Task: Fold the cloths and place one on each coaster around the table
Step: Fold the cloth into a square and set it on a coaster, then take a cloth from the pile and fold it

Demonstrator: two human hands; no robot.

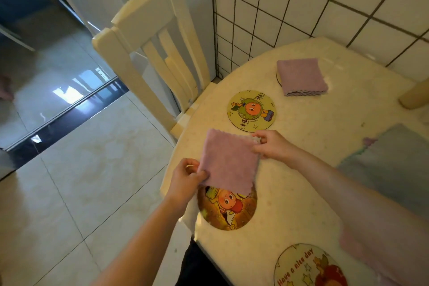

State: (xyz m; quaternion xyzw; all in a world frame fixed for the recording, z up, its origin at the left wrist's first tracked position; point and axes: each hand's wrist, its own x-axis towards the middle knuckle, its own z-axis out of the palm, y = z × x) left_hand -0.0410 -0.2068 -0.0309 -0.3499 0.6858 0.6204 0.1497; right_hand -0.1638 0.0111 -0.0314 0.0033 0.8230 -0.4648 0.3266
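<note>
1. My left hand pinches the near left corner of a folded pink cloth; my thumb lies on top of it.
2. My right hand pinches the cloth's far right corner between curled fingertips.
3. The cloth hangs between my hands, its near edge overlapping the far rim of an orange cartoon coaster near the table's left edge.
4. Farther off lies a bare yellow-green coaster.
5. Beyond it, to the right, another folded pink cloth covers a coaster near the tiled wall.
6. A coaster reading "Have a nice day" lies nearest me.
</note>
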